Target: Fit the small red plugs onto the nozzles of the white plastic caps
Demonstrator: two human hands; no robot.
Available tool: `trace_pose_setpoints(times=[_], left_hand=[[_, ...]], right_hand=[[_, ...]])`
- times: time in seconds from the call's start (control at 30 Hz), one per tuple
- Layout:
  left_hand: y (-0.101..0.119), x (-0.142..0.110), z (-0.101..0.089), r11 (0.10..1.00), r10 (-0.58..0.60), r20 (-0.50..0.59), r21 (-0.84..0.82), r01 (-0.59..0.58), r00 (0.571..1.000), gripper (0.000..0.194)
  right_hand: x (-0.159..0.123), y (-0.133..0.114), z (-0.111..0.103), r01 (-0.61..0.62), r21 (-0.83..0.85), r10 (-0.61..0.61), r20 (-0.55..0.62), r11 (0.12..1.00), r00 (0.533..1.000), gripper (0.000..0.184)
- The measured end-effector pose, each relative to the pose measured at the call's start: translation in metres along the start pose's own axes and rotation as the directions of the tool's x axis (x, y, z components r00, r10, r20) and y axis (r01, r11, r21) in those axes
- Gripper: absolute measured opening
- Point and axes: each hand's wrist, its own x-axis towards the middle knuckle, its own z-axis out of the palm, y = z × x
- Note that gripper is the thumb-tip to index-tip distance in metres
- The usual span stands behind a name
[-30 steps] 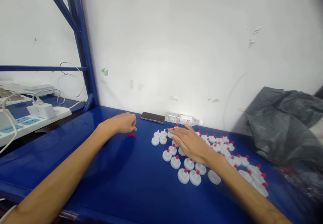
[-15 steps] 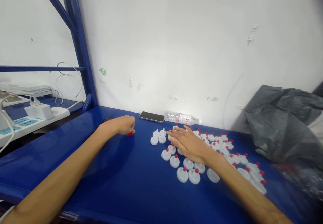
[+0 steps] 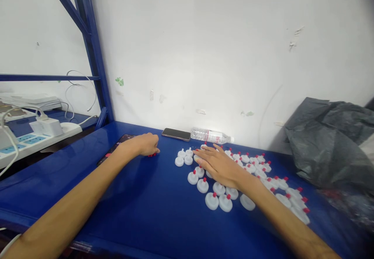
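Observation:
My left hand (image 3: 149,144) is curled down at the table, its thumb and fingers drawn together over several small red caps (image 3: 152,155); what it pinches, if anything, is hidden. My right hand (image 3: 217,163) lies palm down with fingers stretched out, over white round plastic pieces with narrow spouts. Many of these wear red caps, such as the white capped piece (image 3: 212,201) in front. Beside the right fingertips stand several uncapped white pieces (image 3: 179,161), grouped together. Another white piece (image 3: 247,202) near my right forearm shows no red cap.
Against the wall lie a dark phone (image 3: 176,134) and a clear plastic bottle (image 3: 212,136). A second phone (image 3: 109,152), screen lit, is partly behind my left forearm. A grey plastic bag (image 3: 330,142) bulges at the right; a white power strip (image 3: 37,142) sits at the left.
My left hand has shifted slightly right over the red caps, and its thumb sits farther out. More of the lit phone shows behind the forearm. The right hand stays in place.

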Motion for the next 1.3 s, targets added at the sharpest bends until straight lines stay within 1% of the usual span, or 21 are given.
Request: trace_pose_setpoints(times=[0.17,0.33,0.47,0.6,0.7,0.77,0.97,1.1,1.2,1.3], left_hand=[[0.0,0.003,0.001,1.0,0.014,-0.02,0.027,-0.013,1.0,0.023],[0.0,0.005,0.004,0.998,0.049,-0.051,0.03,-0.048,0.997,0.019],[-0.001,0.008,0.004,0.997,0.082,-0.062,0.01,-0.081,0.995,0.016],[0.003,0.006,0.003,0.993,0.114,-0.115,0.009,-0.114,0.987,0.013],[0.006,0.004,0.003,0.991,0.136,-0.153,0.006,-0.137,0.979,0.015],[0.008,0.002,0.003,0.989,0.143,-0.164,0.0,-0.145,0.976,0.014],[0.011,0.0,0.003,0.986,0.162,-0.192,-0.013,-0.168,0.968,0.014],[0.016,-0.001,0.002,0.979,0.197,-0.244,-0.008,-0.205,0.95,0.012],[0.02,-0.002,0.003,0.968,0.237,-0.309,0.0,-0.25,0.921,0.013],[0.023,-0.001,0.005,0.951,0.294,-0.373,0.02,-0.31,0.88,0.016]], right_hand=[[0.001,0.002,0.001,-0.005,0.03,0.004,0.005,1.0,1.0,0.065],[0.001,0.002,0.002,0.002,0.04,-0.002,0.005,0.999,1.0,0.065],[0.001,0.001,0.0,0.022,0.053,-0.022,-0.002,0.998,1.0,0.061],[0.001,0.0,-0.003,0.074,0.069,-0.07,-0.053,0.995,0.996,0.054],[0.001,-0.003,-0.006,0.1,0.049,-0.095,-0.087,0.994,0.992,0.05],[0.001,-0.004,-0.007,0.113,0.021,-0.11,-0.104,0.993,0.988,0.051],[0.002,-0.002,-0.008,0.127,-0.013,-0.128,-0.096,0.992,0.987,0.053],[0.002,-0.003,-0.008,0.106,-0.023,-0.108,-0.132,0.994,0.985,0.048],[0.008,-0.006,-0.005,0.074,-0.052,-0.082,-0.172,0.996,0.982,0.049],[0.02,-0.009,0.0,0.037,-0.045,-0.042,-0.116,0.998,0.992,0.054]])
